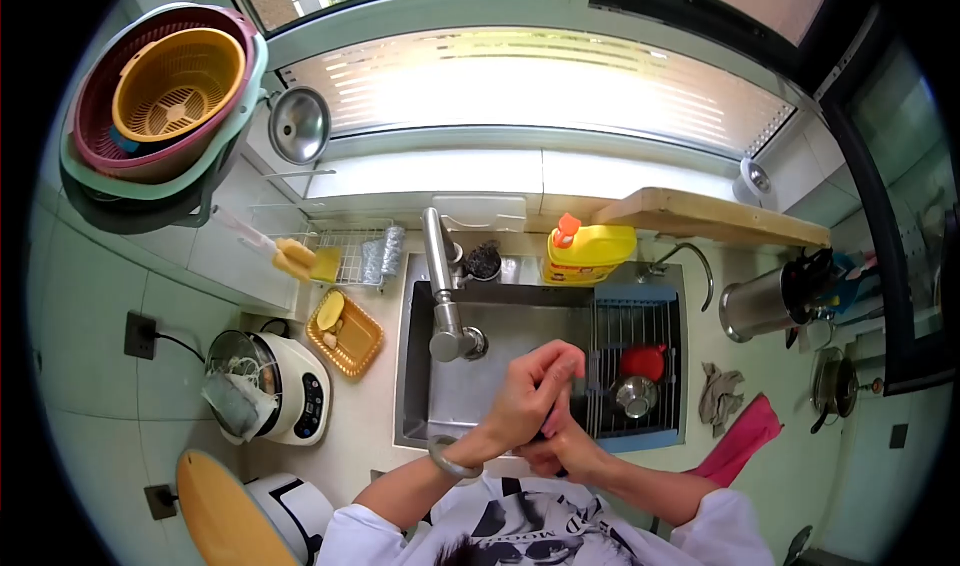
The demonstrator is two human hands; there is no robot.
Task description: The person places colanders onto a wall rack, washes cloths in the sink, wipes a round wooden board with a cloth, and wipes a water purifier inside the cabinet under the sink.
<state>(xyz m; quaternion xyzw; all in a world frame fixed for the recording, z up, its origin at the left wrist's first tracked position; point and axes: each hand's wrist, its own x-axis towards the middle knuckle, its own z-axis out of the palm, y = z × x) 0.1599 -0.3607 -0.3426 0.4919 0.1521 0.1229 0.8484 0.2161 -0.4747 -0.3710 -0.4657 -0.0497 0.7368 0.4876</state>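
My left hand [528, 391], with a bangle [453, 458] at its wrist, is closed over the front part of the steel sink [455, 406]. My right hand [568, 450] is just below it, its fingers curled, and the two hands touch. Small dark parts of something show between and under the fingers, but its kind is hidden. The steel faucet [440, 266] stands to the left of the hands. On their right a drying rack [612, 341] lies across the sink, holding a red item [643, 363] and a small metal bowl [635, 397].
A yellow detergent bottle [588, 254] stands behind the sink, near a long wooden board [715, 216]. To the left are a brown tray [352, 346] with yellowish pieces and a white appliance [300, 391]. A grey cloth [719, 396] and a pink cloth [740, 441] lie right.
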